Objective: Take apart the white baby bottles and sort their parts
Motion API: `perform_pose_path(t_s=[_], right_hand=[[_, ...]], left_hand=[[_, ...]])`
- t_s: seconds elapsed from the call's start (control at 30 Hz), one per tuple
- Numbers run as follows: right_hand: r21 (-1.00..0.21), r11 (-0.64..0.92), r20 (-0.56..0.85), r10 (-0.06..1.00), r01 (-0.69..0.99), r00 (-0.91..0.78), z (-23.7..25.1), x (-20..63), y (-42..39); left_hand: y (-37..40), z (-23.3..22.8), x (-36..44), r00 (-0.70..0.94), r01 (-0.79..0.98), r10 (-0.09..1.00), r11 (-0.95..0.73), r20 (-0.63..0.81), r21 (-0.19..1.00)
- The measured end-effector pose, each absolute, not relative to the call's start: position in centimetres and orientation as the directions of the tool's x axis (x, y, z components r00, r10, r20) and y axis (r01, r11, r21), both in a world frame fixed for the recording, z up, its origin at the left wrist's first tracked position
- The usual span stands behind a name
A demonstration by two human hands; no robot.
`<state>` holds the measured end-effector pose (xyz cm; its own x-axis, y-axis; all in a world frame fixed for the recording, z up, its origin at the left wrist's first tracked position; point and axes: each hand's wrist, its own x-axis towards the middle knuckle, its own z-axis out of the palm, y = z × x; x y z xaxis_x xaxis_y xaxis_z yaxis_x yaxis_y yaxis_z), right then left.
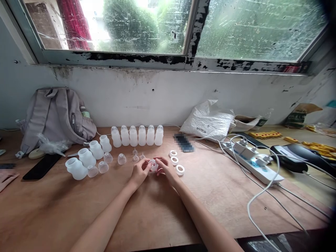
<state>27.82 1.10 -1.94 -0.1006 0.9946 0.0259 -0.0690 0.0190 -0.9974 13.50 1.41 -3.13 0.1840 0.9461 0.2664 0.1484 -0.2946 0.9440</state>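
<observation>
We see one small ring right in the grip, between the fingertips of the left hand and the right hand. Both hands are closed on it, one from each side; whether a teat sits inside it, we cannot tell. Just to the right of the grip we count three white rings, lying in a row going away from us. Just beyond the left hand there are three clear teats, the nearest one close to its fingers. Farther to the left of the grip we count four clear caps, and past them four open bottles in a slanting row. Beyond the grip, toward the wall, six capped bottles stand upright in one line.
</observation>
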Motion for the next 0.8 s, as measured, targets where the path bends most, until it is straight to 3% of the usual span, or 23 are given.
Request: perform_pose_path(t_s=[0.13, 0.2, 0.4, 0.57, 0.8], right_hand=[[-0.985, 0.126, 0.116, 0.989, 0.118, -0.089, -2.9, 27.9, 1.3], [-0.983, 0.129, 0.117, 0.988, 0.131, -0.097, -3.2, 27.8, 1.3], [-0.997, 0.017, 0.027, 0.992, -0.072, -0.126, -2.8, 27.1, 0.9], [-0.996, 0.027, 0.037, 0.994, -0.089, -0.104, -2.8, 26.7, 0.6], [-0.986, -0.008, 0.006, 0.997, -0.167, -0.082, -2.7, 26.8, 0.9]], left_hand=[[1.3, -3.1, 13.5, 0.164, 0.231, 0.952, -0.291, 0.257, 0.929], [1.2, -3.0, 13.4, 0.145, 0.292, 0.953, -0.299, 0.267, 0.909], [1.1, -2.9, 13.5, 0.170, 0.393, 0.933, -0.358, 0.316, 0.847], [1.2, -3.1, 13.5, 0.172, 0.472, 0.926, -0.377, 0.336, 0.797], [1.3, -3.1, 13.5, 0.152, 0.380, 0.945, -0.327, 0.290, 0.865]])
